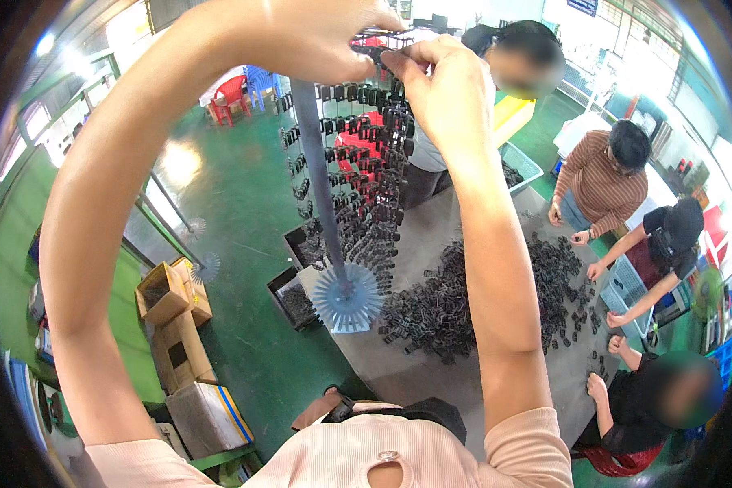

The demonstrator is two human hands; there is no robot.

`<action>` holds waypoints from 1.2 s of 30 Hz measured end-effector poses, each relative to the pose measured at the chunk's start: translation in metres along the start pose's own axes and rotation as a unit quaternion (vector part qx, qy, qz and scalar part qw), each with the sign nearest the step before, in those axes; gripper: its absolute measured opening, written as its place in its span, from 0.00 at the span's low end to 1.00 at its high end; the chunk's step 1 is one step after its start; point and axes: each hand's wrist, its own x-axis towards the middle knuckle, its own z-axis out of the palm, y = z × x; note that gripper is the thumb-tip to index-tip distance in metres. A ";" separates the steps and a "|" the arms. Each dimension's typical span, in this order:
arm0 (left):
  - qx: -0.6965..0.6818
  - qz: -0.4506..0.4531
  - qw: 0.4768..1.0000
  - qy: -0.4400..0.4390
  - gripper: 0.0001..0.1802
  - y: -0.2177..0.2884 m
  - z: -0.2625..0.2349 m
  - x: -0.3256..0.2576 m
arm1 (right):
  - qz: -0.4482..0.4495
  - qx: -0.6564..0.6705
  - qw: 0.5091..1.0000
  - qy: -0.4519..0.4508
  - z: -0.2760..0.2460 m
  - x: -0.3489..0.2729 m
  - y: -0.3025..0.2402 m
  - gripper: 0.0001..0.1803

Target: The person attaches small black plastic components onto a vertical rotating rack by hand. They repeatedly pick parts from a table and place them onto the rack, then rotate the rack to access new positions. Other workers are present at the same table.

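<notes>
Both my arms are raised to the top of a tall rack, a grey pole (315,154) with many small black parts (363,126) hanging round it in tiers. My left hand (313,37) curls about the rack's upper end, its thumb against dark pieces there; its other fingers are partly cut off by the picture's edge. From the other side, my right hand (451,77) pinches a small black part (394,65) between thumb and fingertips. At the pole's foot is a pale blue slotted disc (347,302).
A big heap of black parts (439,305) covers much of the grey table (390,358). Several people sit or stand around its far and right sides, hands near loose parts. Cardboard boxes (179,346) line the green floor at left; dark bins (293,297) stand beside the disc.
</notes>
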 end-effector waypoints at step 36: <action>-0.026 -0.053 0.998 0.021 0.29 -0.021 0.012 -0.027 | 0.201 -0.056 0.960 -0.187 -0.090 0.001 0.081 0.10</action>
